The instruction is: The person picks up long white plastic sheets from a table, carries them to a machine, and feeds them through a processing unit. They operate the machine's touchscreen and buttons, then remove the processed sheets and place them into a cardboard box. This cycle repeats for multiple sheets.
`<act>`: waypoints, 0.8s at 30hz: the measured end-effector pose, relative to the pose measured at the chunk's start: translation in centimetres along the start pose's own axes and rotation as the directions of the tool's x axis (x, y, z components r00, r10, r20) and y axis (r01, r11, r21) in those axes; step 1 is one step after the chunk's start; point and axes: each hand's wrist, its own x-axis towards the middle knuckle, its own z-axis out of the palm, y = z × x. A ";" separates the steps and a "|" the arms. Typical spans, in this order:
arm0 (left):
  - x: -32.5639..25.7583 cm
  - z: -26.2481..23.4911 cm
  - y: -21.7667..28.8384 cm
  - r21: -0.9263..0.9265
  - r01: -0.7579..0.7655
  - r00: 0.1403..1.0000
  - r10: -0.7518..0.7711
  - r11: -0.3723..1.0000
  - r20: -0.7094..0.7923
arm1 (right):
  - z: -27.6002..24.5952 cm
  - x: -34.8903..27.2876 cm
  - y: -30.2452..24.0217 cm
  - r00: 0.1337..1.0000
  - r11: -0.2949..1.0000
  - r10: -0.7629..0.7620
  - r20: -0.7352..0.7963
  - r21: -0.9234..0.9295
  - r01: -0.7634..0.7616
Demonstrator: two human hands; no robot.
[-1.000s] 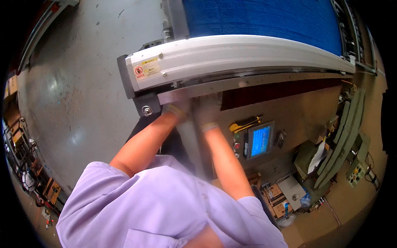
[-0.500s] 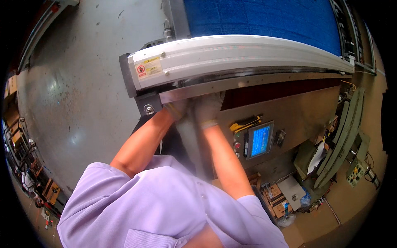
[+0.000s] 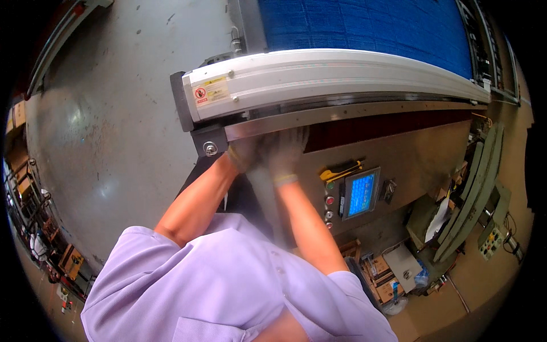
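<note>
Both my hands wear pale work gloves and reach to the near side of a machine, just under its metal edge strip (image 3: 296,125). My left hand (image 3: 245,154) is partly tucked beneath the strip's left end, its fingers hidden. Close beside it, my right hand (image 3: 285,153) lies over the left end of a dark red slot (image 3: 364,132); it is blurred, and its fingertips go under the strip. Whether either hand holds anything does not show. Above the strip runs a long white metal beam (image 3: 336,74) with a warning label (image 3: 211,93) at its left end.
Right of my hands, a lit touch panel (image 3: 360,194) sits on the metal surface, with push buttons (image 3: 330,200) and a yellow-handled cutter (image 3: 341,170) beside it. Blue sheeting (image 3: 364,28) stretches behind the beam. Boxes (image 3: 383,277) and a green machine (image 3: 470,194) stand at right.
The view has shifted slightly, so the machine appears a little farther right. Both hands stay at the strip's left end, with the right one somewhat more blurred.
</note>
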 end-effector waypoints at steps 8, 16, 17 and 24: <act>-0.2 -3.1 -3.4 0.863 -0.345 0.858 0.497 0.368 0.131 | -2.1 -2.4 -0.9 0.997 0.976 -0.079 -0.009 0.204 0.080; 2.7 1.6 -2.6 0.869 0.157 0.885 0.458 -0.468 0.087 | -1.8 -4.0 1.0 0.932 0.991 0.076 -0.354 0.130 -0.031; 4.0 0.9 -2.6 0.862 0.227 0.913 0.408 -0.453 -0.026 | -2.6 -3.7 0.6 0.936 0.966 0.185 -0.300 0.231 -0.116; 2.4 2.9 -2.8 0.518 -0.105 0.902 0.301 0.849 -0.310 | -4.9 0.8 3.8 0.692 0.231 0.679 0.245 0.824 -0.518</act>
